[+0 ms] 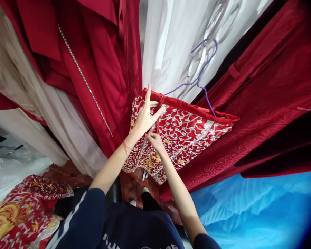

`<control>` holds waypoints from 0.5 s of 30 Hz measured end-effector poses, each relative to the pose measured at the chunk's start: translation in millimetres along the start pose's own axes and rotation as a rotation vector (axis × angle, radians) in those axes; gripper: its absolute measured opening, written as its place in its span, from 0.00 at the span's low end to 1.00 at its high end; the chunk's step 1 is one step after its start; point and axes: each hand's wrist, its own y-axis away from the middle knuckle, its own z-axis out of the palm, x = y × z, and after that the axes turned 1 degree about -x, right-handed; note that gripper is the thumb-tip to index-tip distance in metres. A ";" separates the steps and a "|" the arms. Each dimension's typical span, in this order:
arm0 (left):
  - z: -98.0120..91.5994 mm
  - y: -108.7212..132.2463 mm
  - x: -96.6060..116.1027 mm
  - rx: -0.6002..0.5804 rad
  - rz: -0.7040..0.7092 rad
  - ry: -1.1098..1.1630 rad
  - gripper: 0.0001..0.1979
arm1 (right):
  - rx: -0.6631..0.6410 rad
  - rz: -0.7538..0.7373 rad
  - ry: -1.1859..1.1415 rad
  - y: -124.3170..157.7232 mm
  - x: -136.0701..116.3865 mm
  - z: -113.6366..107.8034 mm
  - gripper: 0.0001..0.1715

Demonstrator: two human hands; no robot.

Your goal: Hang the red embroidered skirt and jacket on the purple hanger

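- Closest to you is your dark blue shirt (140, 226), with white letters on the chest and white stripes on the left sleeve.
- Beside you at lower left, a second red garment (23, 211) with gold and silver patterns lies over something dark.
- At lower right, pleated blue cloth (261, 204) spreads beside your right arm.
- Below you, pale shoes (145, 190) show on the reddish tiled floor (67, 169).
- Your right hand (155, 141) is in front of the patterned garment (189, 126), below your left hand, its fingers drawn narrow; you cannot tell whether they pinch anything.
- Your left hand (144, 117), with a thin red string (126, 147) on its wrist, is wide at the garment's upper left, index finger pointing up and thumb stretched away; the thumb tip is close to the red cord (158, 126).
- The patterned garment is before you at the middle, tilted, its plain red top band (197, 107) sloping down to the right. The cord hangs from that band between your hands.
- A purple hanger (198, 79) rises above the band, its lower ends meeting it.
- Behind, a red dress (101, 52) with a beaded strip (88, 85) hangs at left, a darker red dress (248, 114) at right, and white cloth (160, 41) between them.
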 end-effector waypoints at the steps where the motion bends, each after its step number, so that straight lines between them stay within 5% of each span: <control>1: -1.5 18.3 -7.0 0.071 0.027 -0.023 0.30 | -0.031 -0.001 -0.025 -3.4 2.2 -3.2 0.17; 5: 6.4 106.1 -47.9 0.350 -0.024 -0.269 0.22 | -0.142 -0.013 -0.130 -14.0 7.1 -13.0 0.17; 8: 25.2 149.9 -78.6 0.124 -0.145 -0.461 0.15 | -0.187 -0.028 -0.196 -13.8 7.1 -17.0 0.18; 12: 45.7 151.7 -98.7 0.036 -0.308 -0.613 0.03 | -0.189 -0.028 -0.293 -6.8 8.8 -17.7 0.19; 15: 53.0 138.2 -102.2 0.038 -0.347 -0.634 0.05 | -0.124 -0.027 -0.374 -3.2 12.7 -11.9 0.19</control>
